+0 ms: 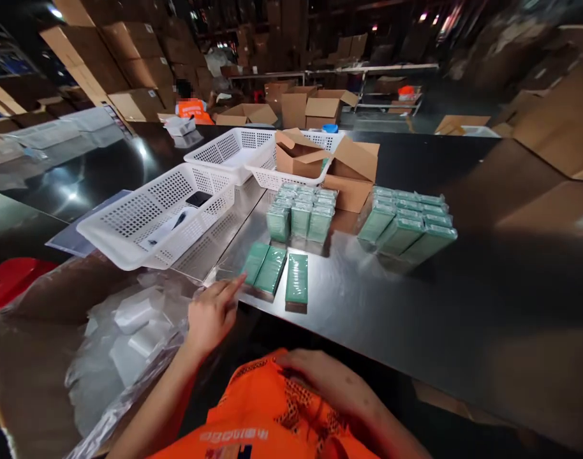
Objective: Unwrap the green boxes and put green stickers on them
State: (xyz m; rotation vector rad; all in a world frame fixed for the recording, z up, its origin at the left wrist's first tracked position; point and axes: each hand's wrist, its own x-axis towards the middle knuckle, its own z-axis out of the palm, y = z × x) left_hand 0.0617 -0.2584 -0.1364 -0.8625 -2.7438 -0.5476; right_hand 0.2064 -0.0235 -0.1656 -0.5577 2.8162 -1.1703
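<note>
My left hand (212, 315) is at the table's front edge, index finger stretched out and the other fingers loosely bent. Its fingertip is beside a pair of green shrink-wrapped boxes (271, 269); whether it touches them I cannot tell. A single green box (297, 280) lies just right of that pair. My right hand (303, 364) is low against my orange vest (263, 408), its fingers partly hidden and dark. Behind the loose boxes, wrapped green boxes stand in one cluster (301, 217) and a second cluster (409, 223) farther right.
White perforated baskets stand at left, the nearest basket (114, 223) holding a dark phone-like object (199, 199). Open cardboard cartons (351, 175) are behind the boxes. A large carton (28, 357) with clear plastic waste sits at lower left. Another person in an orange vest (194, 111) is farther back.
</note>
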